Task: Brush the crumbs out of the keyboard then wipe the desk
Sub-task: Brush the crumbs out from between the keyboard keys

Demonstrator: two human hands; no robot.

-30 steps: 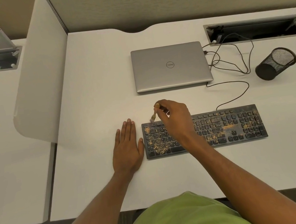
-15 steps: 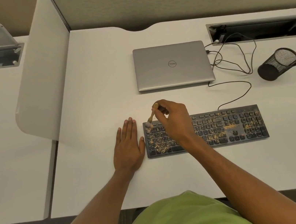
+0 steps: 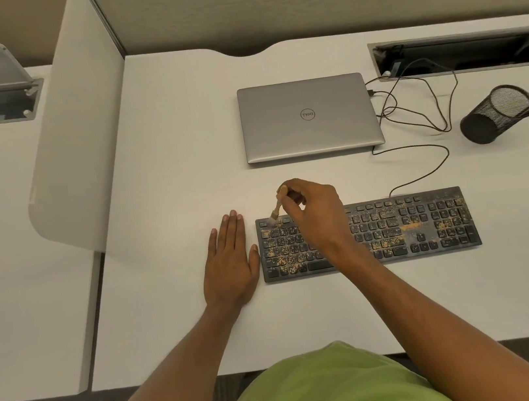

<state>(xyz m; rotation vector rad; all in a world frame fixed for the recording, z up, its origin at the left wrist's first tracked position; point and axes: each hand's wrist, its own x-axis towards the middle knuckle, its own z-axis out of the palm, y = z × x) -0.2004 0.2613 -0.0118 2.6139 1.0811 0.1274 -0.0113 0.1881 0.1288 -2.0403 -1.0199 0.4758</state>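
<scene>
A black keyboard (image 3: 432, 226) lies on the white desk (image 3: 167, 180), strewn with orange-brown crumbs (image 3: 285, 259) over its left keys and around its middle. My right hand (image 3: 316, 213) hovers over the keyboard's left part and pinches a small wooden-handled brush (image 3: 277, 208). The bristles touch the keyboard's top left corner. My left hand (image 3: 229, 264) lies flat on the desk with straight fingers, its thumb against the keyboard's left edge.
A shut silver laptop (image 3: 309, 116) sits behind the keyboard. Dark cables (image 3: 421, 108) run from it to an open cable box (image 3: 464, 52). A black mesh pen cup (image 3: 497, 114) lies on its side at the right. A white divider panel (image 3: 76, 142) stands at the left.
The brush tip has swept left along the keyboard's top row to its top left corner. My left hand has stayed flat in place.
</scene>
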